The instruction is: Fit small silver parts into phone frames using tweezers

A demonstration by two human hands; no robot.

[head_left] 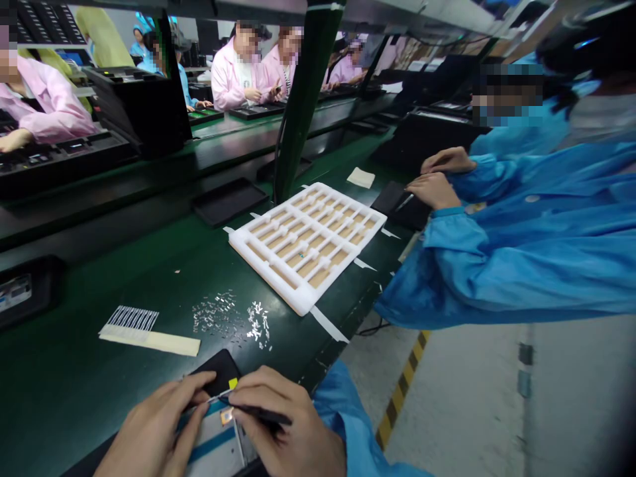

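A flat silver device panel with blue strips lies in a black tray at the front edge of the bench. My left hand is over its left side, thumb and forefinger closed at the panel's upper edge. Black tweezers are in my right hand, their tip meeting that same edge by a yellow tab. Whatever small part sits at the tip is hidden. Beyond my hands are scattered small silver pieces, fainter clear bits and a cream strip bearing thin white strips.
A white foam tray with slots is taped to the green bench. A dark green post rises behind it. At right, a co-worker in a blue smock works with both hands. Black trays stand further back.
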